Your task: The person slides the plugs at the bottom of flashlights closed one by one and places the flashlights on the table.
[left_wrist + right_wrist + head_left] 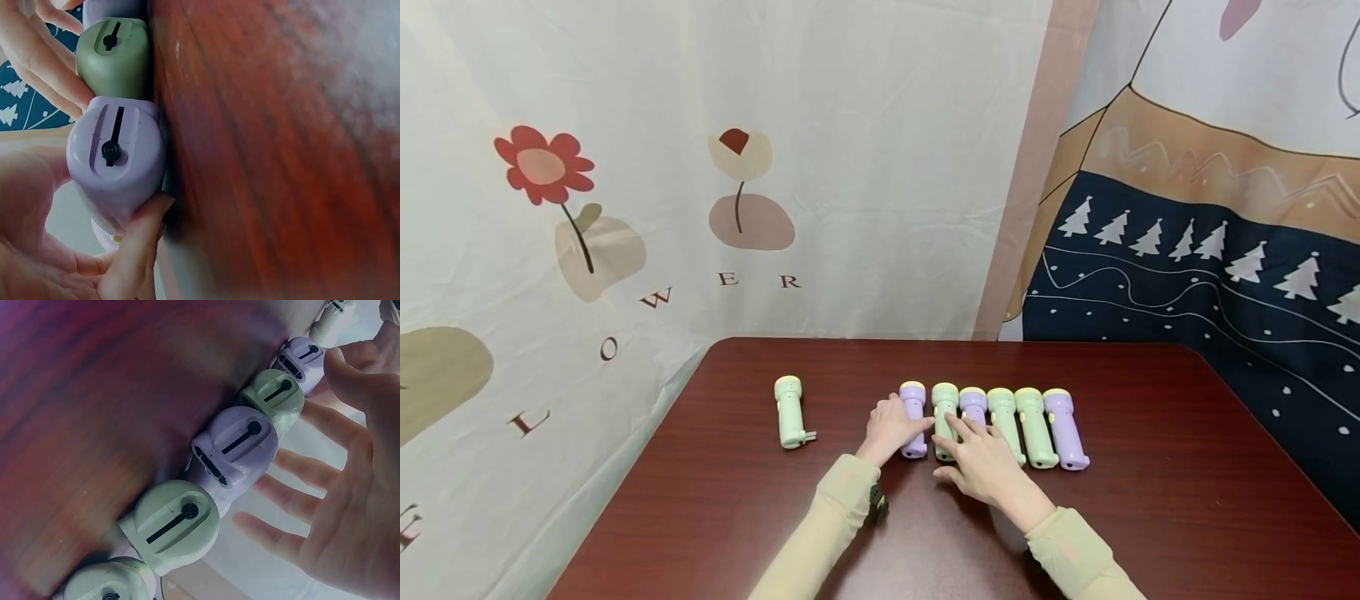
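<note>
My left hand (887, 429) grips a purple flashlight (913, 396), its thumb and fingers on either side of the body. In the left wrist view the end of this purple flashlight (115, 140) shows a black slot. Just right of it lies a green flashlight (945, 398), then another purple flashlight (973, 400). Across these two my right hand (988, 468) reaches with fingers spread and nearly straight, fingertips on their bodies. The right wrist view shows the ends of the purple flashlight (234, 447) and a green flashlight (178, 522) close beside those fingers.
Rightward, the row continues with two green flashlights (1036, 429) and a purple flashlight (1069, 429). A separate green flashlight (789, 412) lies at the left, plug prongs (809, 436) sticking out. All are on a dark red wooden table (700, 500), with a printed curtain (880, 167) behind.
</note>
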### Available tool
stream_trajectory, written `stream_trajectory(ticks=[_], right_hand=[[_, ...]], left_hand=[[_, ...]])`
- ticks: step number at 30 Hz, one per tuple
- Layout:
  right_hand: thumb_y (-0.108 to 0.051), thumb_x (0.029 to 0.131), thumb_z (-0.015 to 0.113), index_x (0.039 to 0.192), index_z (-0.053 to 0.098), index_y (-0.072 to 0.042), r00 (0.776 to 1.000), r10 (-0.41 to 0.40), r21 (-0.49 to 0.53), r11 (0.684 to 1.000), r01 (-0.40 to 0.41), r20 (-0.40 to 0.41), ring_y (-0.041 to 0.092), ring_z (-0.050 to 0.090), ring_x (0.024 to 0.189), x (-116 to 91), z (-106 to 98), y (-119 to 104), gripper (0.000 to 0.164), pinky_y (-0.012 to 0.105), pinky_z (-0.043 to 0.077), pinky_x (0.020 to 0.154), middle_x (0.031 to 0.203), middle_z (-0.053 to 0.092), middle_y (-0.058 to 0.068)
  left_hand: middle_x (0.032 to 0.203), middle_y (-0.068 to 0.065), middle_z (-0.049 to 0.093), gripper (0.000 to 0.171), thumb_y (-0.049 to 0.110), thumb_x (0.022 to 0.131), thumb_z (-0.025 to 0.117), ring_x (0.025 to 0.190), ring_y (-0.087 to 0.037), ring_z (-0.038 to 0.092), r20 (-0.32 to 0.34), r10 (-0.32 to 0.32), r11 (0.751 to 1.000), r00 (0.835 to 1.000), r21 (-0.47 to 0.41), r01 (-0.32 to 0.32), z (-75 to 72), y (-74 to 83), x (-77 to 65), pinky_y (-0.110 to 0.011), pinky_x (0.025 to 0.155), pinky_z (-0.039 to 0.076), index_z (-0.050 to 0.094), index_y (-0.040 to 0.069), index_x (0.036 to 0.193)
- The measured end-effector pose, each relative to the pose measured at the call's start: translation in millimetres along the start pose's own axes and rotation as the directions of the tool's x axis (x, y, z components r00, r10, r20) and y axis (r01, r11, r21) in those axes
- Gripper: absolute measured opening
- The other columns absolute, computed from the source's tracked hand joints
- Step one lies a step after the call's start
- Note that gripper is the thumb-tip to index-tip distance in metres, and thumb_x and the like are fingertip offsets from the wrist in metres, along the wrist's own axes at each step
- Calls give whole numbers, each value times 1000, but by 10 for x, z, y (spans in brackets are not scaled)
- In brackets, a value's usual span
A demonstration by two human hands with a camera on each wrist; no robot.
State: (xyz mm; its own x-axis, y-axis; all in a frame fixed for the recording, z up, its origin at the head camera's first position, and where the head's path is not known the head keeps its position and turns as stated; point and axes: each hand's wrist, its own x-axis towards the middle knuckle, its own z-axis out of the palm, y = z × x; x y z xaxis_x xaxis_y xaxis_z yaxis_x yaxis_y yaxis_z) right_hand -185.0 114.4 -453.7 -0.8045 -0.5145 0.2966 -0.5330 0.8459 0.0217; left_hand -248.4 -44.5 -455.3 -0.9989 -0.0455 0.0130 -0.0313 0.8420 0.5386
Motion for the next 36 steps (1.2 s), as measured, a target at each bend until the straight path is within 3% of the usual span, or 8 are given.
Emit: stream_trajectory(ticks=[10,25,32,36], right_hand=[[-48,80,68,115,68,-21,1000,-9,-21,1000,8,-18,35,59,114,3,19,-1,45,53,49,81,134,57,14],[-45,78,71,114,69,-19,999,-17,-17,1000,16,-38,36,60,112,-10,0,-6,44,51,50,79,131,58,15],[-43,78,71,114,69,-20,998,-31,-20,999,30,-51,34,60,112,-7,10,3,43,50,50,79,131,59,15],[-42,78,72,116,68,-18,997,-50,7,999,50,-57,36,60,113,-15,6,20,45,51,50,81,131,58,16]], left_hand=[[87,-20,66,64,52,71,76,84,-39,65,-3,-6,999,1000,54,6,-4,-2,1,-47,68,51,59,-4,97],[93,-20,63,66,54,77,69,87,-39,64,-3,32,994,999,103,-31,-45,-7,-68,-48,71,51,59,-6,102],[88,-18,64,57,51,79,68,83,-39,65,-26,92,993,995,78,-90,-125,-73,-100,-47,69,51,59,-2,96],[88,-16,65,47,43,80,69,82,-39,65,-82,141,990,987,37,-139,-208,-147,-123,-47,68,50,59,1,97]])
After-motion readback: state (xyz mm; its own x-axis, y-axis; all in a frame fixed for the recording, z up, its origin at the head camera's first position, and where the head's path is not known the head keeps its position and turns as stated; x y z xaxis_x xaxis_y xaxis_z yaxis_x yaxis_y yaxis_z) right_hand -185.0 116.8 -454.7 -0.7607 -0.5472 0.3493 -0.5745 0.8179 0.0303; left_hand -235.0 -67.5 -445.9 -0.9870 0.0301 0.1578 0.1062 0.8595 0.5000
